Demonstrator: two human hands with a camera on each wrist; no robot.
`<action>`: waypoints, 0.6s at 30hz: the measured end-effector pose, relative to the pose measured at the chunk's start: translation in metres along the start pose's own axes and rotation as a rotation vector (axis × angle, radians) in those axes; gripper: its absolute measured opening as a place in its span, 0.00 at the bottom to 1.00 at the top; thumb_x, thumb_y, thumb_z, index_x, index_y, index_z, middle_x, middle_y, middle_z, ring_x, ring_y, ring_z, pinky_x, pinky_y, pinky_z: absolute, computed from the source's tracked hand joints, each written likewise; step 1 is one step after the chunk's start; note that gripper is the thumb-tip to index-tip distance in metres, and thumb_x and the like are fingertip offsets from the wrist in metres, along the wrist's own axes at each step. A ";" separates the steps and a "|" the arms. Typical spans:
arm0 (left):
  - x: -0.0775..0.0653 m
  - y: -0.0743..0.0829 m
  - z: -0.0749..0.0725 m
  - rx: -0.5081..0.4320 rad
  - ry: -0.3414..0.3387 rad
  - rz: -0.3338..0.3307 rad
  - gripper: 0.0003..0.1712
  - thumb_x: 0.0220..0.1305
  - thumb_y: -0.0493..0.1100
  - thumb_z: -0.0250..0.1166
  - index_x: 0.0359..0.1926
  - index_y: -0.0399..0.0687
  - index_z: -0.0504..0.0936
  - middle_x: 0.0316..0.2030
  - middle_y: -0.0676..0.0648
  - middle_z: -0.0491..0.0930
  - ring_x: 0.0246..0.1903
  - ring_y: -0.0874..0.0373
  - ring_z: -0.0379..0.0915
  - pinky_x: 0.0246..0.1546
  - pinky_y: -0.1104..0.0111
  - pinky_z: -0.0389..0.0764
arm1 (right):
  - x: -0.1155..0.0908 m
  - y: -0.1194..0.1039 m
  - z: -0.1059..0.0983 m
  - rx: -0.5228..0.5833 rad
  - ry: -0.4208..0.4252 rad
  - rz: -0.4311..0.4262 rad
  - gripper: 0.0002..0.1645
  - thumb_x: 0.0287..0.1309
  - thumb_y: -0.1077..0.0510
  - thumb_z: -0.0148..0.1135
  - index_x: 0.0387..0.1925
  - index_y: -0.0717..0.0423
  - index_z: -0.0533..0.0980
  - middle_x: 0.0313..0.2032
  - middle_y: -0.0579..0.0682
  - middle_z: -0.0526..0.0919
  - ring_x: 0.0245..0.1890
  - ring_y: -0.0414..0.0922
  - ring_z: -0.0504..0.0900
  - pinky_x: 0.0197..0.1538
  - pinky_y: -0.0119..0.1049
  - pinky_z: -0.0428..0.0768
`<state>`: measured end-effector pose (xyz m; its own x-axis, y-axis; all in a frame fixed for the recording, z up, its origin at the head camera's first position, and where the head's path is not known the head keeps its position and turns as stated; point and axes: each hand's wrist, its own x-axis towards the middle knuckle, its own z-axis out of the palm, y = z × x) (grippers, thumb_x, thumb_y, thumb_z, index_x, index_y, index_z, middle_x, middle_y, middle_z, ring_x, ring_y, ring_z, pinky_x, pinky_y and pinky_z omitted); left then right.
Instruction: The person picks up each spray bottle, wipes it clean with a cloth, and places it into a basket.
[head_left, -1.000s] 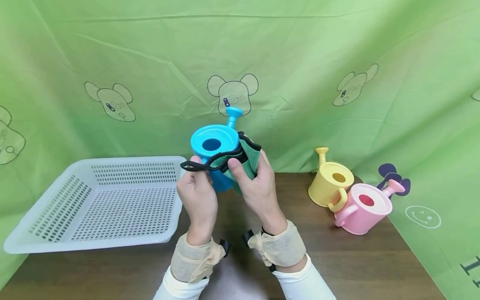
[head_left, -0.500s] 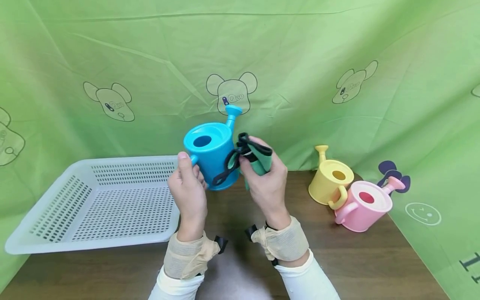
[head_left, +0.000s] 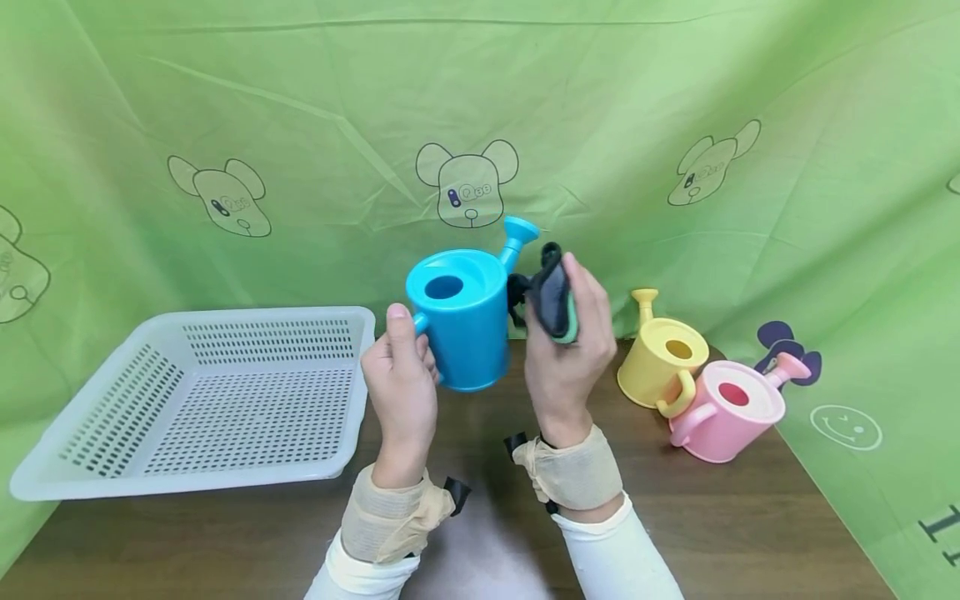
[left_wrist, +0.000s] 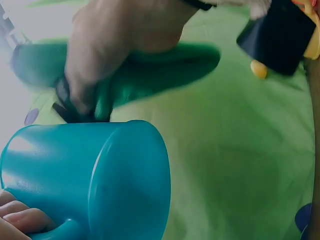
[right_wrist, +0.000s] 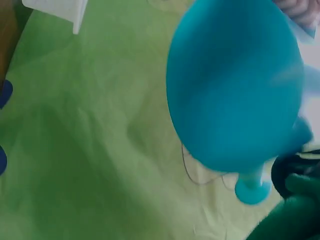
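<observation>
In the head view a blue watering can [head_left: 468, 333] is held up over the table, upright, its spout pointing back and right. My left hand [head_left: 401, 379] grips it by the handle, thumb on top. Just right of the can, my right hand [head_left: 570, 358] holds a bunched green cloth [head_left: 572, 321] with black edging, close to the can's side below the spout. The left wrist view shows the green cloth [left_wrist: 160, 67], blurred, hanging from the right hand above the can [left_wrist: 125, 175]. The right wrist view shows the can's base [right_wrist: 235, 90] large.
A white perforated plastic basket [head_left: 240, 417] stands on the left of the brown wooden table [head_left: 480, 533]. To the right are a yellow watering can [head_left: 652, 375] and a pink watering can [head_left: 720, 421], side by side. A green printed curtain [head_left: 322, 167] hangs behind.
My left hand has shifted onto the can's handle, and the can has moved right and is now more exposed. My right hand with the cloth has gone right and up, off the can's front.
</observation>
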<state>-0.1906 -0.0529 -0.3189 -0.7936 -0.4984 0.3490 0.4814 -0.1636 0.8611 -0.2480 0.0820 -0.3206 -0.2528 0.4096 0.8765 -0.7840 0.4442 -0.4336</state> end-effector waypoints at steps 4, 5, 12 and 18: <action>-0.002 -0.001 0.002 -0.013 0.009 0.021 0.35 0.83 0.51 0.49 0.14 0.43 0.58 0.10 0.57 0.56 0.12 0.62 0.51 0.17 0.74 0.57 | -0.004 -0.001 0.001 0.066 -0.186 -0.024 0.27 0.65 0.63 0.70 0.65 0.61 0.78 0.60 0.63 0.82 0.63 0.57 0.81 0.69 0.48 0.78; -0.001 -0.002 0.003 -0.022 0.018 0.023 0.35 0.82 0.51 0.49 0.14 0.43 0.58 0.10 0.56 0.56 0.12 0.62 0.51 0.17 0.73 0.57 | -0.005 -0.001 0.000 0.083 -0.233 -0.006 0.29 0.68 0.60 0.69 0.68 0.61 0.76 0.62 0.63 0.80 0.65 0.56 0.79 0.70 0.48 0.77; 0.002 -0.004 0.000 -0.075 0.078 0.049 0.35 0.83 0.51 0.48 0.14 0.47 0.57 0.10 0.56 0.54 0.11 0.61 0.48 0.17 0.73 0.52 | -0.007 0.003 -0.006 0.269 -0.511 0.111 0.47 0.77 0.32 0.48 0.77 0.65 0.60 0.70 0.62 0.75 0.70 0.51 0.76 0.75 0.43 0.72; 0.009 -0.002 -0.006 -0.154 0.107 0.090 0.33 0.83 0.49 0.47 0.14 0.49 0.58 0.11 0.56 0.54 0.10 0.60 0.45 0.15 0.72 0.49 | -0.002 0.001 -0.011 0.347 -0.671 0.146 0.54 0.75 0.24 0.30 0.78 0.63 0.62 0.78 0.60 0.66 0.79 0.47 0.66 0.81 0.41 0.62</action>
<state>-0.1966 -0.0619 -0.3201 -0.7048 -0.6033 0.3732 0.6059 -0.2383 0.7590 -0.2421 0.0900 -0.3252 -0.5705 -0.1754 0.8024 -0.8211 0.1023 -0.5615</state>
